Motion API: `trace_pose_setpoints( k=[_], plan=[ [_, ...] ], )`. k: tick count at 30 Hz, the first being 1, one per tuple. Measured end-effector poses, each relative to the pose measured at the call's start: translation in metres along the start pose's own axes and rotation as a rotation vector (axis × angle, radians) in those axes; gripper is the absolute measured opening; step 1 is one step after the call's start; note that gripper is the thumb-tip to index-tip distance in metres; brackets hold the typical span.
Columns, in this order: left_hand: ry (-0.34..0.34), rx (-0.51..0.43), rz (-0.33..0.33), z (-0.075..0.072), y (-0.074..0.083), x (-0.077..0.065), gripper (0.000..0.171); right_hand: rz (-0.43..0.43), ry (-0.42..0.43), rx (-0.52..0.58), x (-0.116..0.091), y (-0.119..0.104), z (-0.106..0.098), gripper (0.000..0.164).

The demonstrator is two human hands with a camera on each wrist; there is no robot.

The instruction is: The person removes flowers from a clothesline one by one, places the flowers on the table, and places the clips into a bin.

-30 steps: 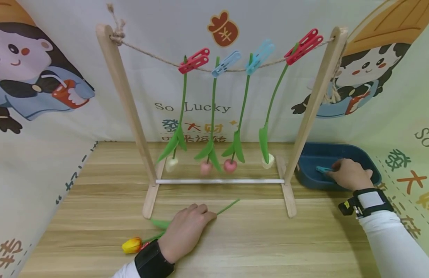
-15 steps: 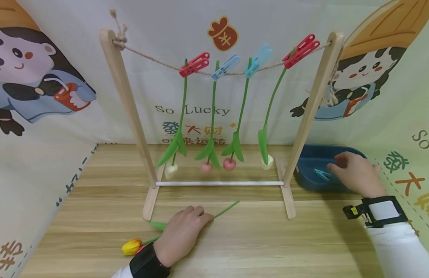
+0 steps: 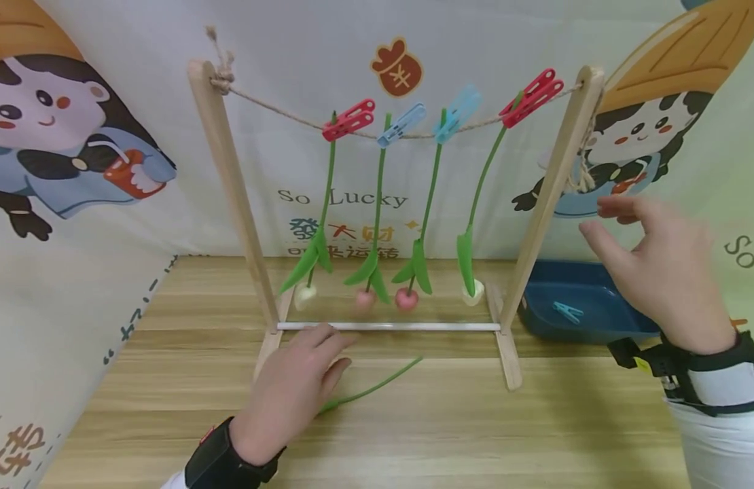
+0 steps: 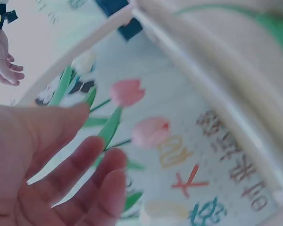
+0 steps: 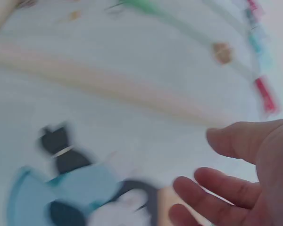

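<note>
My left hand (image 3: 294,394), fingers loose and holding nothing, hovers over a tulip stem (image 3: 377,386) lying on the table; its bloom is hidden behind the hand and wrist. In the left wrist view, the left hand (image 4: 70,160) has its fingers apart before the hanging pink tulips (image 4: 151,132). Over at the right, my right hand (image 3: 664,272) is raised, thumb and fingers spread, above the blue bin (image 3: 597,333). One light blue clothespin (image 3: 568,312) lies inside that bin. The right wrist view also shows the right hand (image 5: 236,179) holding nothing.
A wooden frame (image 3: 235,197) with a white crossbar (image 3: 389,327) stands at the middle. From its rope (image 3: 273,109) several tulips hang upside down, held by red clothespins (image 3: 349,120) and blue clothespins (image 3: 458,114). A printed cloth (image 3: 444,204) backs the table.
My right hand has let go of the blue clothespin, leaving it in the bin, and has lifted away. My left hand has released the tulip stem and risen toward the crossbar.
</note>
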State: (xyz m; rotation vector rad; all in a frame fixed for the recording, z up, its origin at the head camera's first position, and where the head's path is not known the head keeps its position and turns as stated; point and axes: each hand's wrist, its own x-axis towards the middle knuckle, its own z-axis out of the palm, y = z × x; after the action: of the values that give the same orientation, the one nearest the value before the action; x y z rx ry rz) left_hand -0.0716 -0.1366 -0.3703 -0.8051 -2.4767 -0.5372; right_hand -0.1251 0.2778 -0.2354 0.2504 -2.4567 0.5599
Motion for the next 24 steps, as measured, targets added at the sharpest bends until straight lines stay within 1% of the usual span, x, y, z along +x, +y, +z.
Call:
trace_pose_setpoints(
  k=[2, 4, 6, 8, 9, 11, 14, 18, 20, 24],
  plan=[
    [0.097, -0.028, 0.007, -0.009, -0.004, 0.007, 0.039, -0.092, 0.074, 0.028, 0.007, -0.019, -0.007, 0.038],
    [0.185, -0.060, 0.010, -0.018, -0.007, 0.015, 0.037, -0.203, 0.144, 0.035, 0.014, -0.038, -0.012, 0.035],
    [0.268, -0.090, 0.005, -0.027, -0.010, 0.023, 0.036, -0.296, 0.188, 0.051, 0.022, -0.058, -0.017, 0.033],
    [0.344, -0.120, -0.007, -0.035, -0.011, 0.033, 0.036, -0.382, 0.207, 0.067, 0.028, -0.077, -0.021, 0.034],
    [0.383, -0.126, -0.010, -0.039, -0.013, 0.037, 0.036, -0.413, 0.205, 0.078, 0.031, -0.087, -0.023, 0.035],
    [0.436, -0.148, -0.027, -0.045, -0.015, 0.046, 0.037, -0.459, 0.191, 0.106, 0.038, -0.105, -0.023, 0.036],
    [0.473, -0.183, -0.059, -0.052, -0.018, 0.060, 0.037, -0.532, 0.161, 0.129, 0.048, -0.128, -0.021, 0.038],
    [0.479, -0.248, -0.110, -0.060, -0.020, 0.077, 0.043, -0.604, 0.120, 0.124, 0.064, -0.153, -0.012, 0.041],
    [0.480, -0.295, -0.137, -0.063, -0.019, 0.086, 0.047, -0.612, 0.078, 0.093, 0.072, -0.164, -0.007, 0.043],
    [0.456, -0.373, -0.185, -0.067, -0.019, 0.103, 0.054, -0.582, -0.018, 0.011, 0.088, -0.184, 0.003, 0.048]
  ],
)
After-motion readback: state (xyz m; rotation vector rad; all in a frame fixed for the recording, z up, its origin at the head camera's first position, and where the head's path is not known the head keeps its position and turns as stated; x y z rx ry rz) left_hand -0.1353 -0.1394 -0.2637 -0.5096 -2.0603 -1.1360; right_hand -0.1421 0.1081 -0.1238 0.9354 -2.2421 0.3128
